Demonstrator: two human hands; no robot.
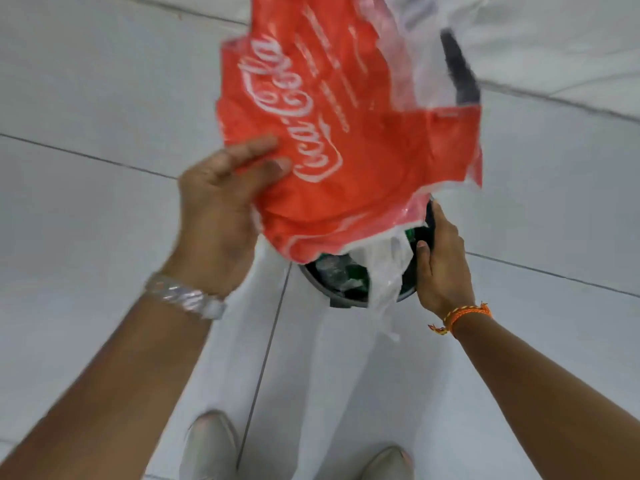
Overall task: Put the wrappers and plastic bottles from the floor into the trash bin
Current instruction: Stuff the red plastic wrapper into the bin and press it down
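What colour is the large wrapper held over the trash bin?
Red with white script lettering and clear plastic edges; the wrapper shows best in the head view.

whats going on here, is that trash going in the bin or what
A person stands over a small dark trash bin on a white tiled floor. The left hand grips a large red Coca-Cola plastic wrapper and holds it right above the bin's opening, with a clear torn part hanging over the rim. The right hand rests on the bin's rim. The bin already holds some greenish trash. The wrapper is not yet fully inside.
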